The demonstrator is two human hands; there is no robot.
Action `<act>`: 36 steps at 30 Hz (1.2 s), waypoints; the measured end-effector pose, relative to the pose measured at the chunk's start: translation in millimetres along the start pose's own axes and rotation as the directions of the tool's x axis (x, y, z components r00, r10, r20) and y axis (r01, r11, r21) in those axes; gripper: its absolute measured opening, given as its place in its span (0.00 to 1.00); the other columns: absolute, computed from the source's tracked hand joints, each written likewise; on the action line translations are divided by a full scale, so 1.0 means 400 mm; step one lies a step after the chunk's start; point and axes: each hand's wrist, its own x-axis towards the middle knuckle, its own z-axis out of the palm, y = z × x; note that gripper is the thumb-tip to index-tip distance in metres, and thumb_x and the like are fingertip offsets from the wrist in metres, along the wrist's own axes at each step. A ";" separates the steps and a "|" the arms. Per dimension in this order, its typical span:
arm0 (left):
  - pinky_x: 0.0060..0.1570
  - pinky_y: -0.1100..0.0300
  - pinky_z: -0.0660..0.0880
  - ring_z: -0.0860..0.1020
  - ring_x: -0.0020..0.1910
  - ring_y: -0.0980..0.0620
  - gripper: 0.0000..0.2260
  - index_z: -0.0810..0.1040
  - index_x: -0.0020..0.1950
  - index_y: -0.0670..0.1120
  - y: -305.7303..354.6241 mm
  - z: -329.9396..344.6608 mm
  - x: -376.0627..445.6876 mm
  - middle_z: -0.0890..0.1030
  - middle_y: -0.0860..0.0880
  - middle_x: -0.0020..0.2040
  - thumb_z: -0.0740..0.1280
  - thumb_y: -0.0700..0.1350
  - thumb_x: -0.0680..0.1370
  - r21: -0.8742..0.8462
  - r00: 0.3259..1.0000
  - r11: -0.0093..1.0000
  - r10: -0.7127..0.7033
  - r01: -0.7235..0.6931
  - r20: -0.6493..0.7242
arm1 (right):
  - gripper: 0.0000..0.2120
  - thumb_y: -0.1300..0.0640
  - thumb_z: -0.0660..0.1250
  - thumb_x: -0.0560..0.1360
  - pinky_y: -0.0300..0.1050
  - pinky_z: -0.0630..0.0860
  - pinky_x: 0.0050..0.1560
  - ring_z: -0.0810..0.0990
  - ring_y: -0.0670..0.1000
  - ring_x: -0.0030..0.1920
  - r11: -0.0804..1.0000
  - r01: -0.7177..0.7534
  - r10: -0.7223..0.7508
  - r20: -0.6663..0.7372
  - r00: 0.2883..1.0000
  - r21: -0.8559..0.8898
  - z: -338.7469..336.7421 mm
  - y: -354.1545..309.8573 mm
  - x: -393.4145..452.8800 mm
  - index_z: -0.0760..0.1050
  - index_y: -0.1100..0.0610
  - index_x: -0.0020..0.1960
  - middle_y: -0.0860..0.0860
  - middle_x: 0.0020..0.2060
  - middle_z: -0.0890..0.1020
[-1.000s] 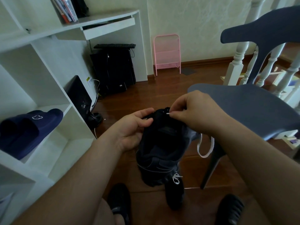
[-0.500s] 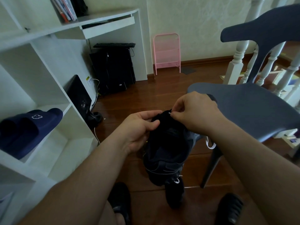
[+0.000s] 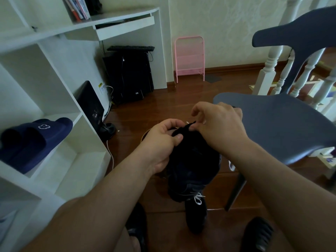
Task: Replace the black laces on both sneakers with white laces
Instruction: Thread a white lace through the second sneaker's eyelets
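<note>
A dark sneaker (image 3: 192, 160) is held up in the air in front of me. My left hand (image 3: 161, 140) grips its upper left side, thumb pressed on the dark fabric. My right hand (image 3: 218, 124) pinches the tip of a white lace (image 3: 188, 122) at the shoe's top edge. A loop of that white lace (image 3: 231, 165) hangs below my right forearm. A second dark sneaker (image 3: 197, 215) stands on the floor below, with a tied white lace (image 3: 198, 199).
A grey-blue chair (image 3: 283, 122) stands close on the right, white balusters (image 3: 269, 70) behind it. White shelving (image 3: 54, 99) with dark blue slippers (image 3: 36, 140) is on the left. A computer tower (image 3: 129, 75) and pink rack (image 3: 190, 59) stand at the back. My dark-shod feet (image 3: 258, 233) are below.
The held sneaker has shifted a little right and up. My left hand has closed tighter over its top, and less of the hanging white loop shows under my right forearm.
</note>
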 end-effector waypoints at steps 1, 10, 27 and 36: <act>0.43 0.54 0.82 0.86 0.48 0.45 0.20 0.80 0.60 0.46 -0.002 -0.001 -0.001 0.87 0.42 0.52 0.58 0.24 0.82 -0.005 1.000 1.000 -0.010 0.010 0.008 | 0.13 0.42 0.75 0.75 0.51 0.60 0.53 0.76 0.49 0.56 1.000 0.007 -0.007 0.017 1.000 -0.017 0.002 -0.001 0.000 0.77 0.40 0.57 0.37 0.39 0.76; 0.50 0.53 0.84 0.87 0.54 0.44 0.25 0.84 0.66 0.50 -0.027 0.019 0.007 0.87 0.44 0.57 0.58 0.25 0.83 0.038 0.994 0.996 -0.073 0.077 -0.079 | 0.11 0.38 0.72 0.75 0.52 0.60 0.53 0.75 0.51 0.59 0.999 -0.021 0.027 0.125 0.992 -0.050 0.030 0.004 -0.009 0.77 0.39 0.55 0.38 0.44 0.77; 0.43 0.64 0.82 0.86 0.51 0.57 0.27 0.80 0.69 0.50 0.025 0.025 -0.024 0.87 0.52 0.58 0.67 0.25 0.77 -0.230 0.975 0.959 0.121 -0.163 -0.186 | 0.20 0.47 0.57 0.86 0.51 0.66 0.37 0.76 0.58 0.39 0.984 -0.169 0.156 0.204 0.966 0.048 0.042 0.080 -0.031 0.68 0.54 0.37 0.52 0.32 0.76; 0.39 0.59 0.82 0.85 0.39 0.52 0.09 0.83 0.56 0.47 0.066 -0.043 0.007 0.86 0.47 0.44 0.70 0.35 0.80 -0.497 0.941 0.854 -0.023 -0.157 -0.337 | 0.22 0.43 0.54 0.86 0.48 0.62 0.33 0.74 0.56 0.34 0.991 -0.133 0.132 0.039 0.991 0.034 0.061 0.094 -0.022 0.64 0.50 0.35 0.51 0.31 0.74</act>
